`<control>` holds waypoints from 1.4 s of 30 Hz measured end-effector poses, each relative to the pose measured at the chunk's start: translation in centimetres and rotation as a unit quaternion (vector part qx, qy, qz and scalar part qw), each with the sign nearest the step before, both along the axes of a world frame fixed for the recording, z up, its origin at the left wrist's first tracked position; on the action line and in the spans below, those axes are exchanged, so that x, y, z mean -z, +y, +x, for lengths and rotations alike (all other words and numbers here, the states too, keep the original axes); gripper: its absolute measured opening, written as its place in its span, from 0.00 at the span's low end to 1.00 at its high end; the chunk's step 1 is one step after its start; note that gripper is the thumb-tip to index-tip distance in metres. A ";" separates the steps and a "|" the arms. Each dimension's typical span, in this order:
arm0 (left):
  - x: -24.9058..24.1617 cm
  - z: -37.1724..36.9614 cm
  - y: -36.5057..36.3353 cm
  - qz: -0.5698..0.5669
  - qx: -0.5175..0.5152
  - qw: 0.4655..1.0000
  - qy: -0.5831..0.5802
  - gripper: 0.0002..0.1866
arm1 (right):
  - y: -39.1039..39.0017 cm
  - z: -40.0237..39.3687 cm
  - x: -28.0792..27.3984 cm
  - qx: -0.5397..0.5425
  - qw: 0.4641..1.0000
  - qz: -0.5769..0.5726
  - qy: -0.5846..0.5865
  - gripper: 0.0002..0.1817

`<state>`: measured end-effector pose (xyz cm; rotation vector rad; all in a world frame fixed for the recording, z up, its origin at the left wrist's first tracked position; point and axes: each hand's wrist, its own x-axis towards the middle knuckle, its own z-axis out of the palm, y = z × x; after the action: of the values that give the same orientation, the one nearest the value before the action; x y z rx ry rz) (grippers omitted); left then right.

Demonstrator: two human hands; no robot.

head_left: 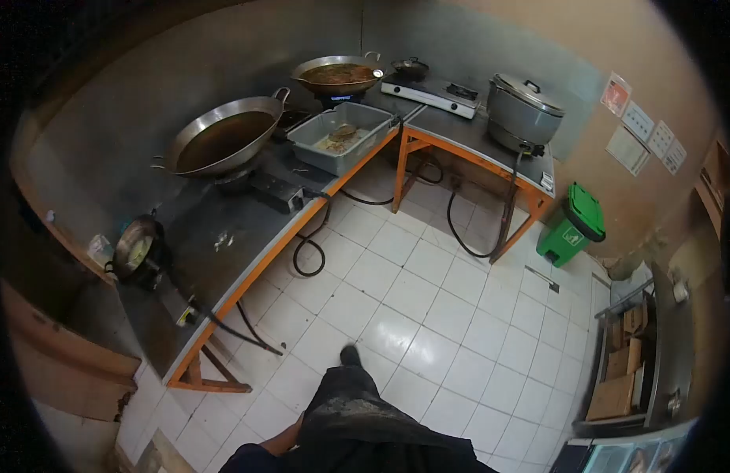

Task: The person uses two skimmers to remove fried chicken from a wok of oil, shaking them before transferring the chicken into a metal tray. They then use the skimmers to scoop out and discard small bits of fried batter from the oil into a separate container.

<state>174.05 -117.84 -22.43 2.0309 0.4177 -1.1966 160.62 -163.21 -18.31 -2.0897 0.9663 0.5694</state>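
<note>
At the bottom edge, a dark sleeve and part of my left hand (286,438) show beside my dark clothing (365,418). Its fingers are hidden, so whether it holds anything does not show. My right hand is out of view. One dark shoe (350,355) is on the white tiled floor (428,315). Away from my hands, a large wok of dark liquid (227,142) sits on the long worktable (199,236). A smaller pan (134,246) stands at that table's near end.
A grey plastic tub (325,158) holds a strainer. Behind it stands a wok of reddish food (338,74). A gas stove (432,96) and a large lidded pot (525,114) occupy the far table. Hoses (309,256) hang low. A green bin (571,225) stands right; shelving (625,363) holds cardboard.
</note>
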 end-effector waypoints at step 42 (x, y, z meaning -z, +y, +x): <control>-22.6 81.2 -38.3 0.297 -0.342 0.705 -0.546 0.23 | -37.6 113.9 -40.0 -0.595 0.791 0.087 -0.116 0.17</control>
<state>255.24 -156.11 0.15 2.3274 0.8714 0.7443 274.51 -200.80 21.67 -2.3164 -0.6714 0.9045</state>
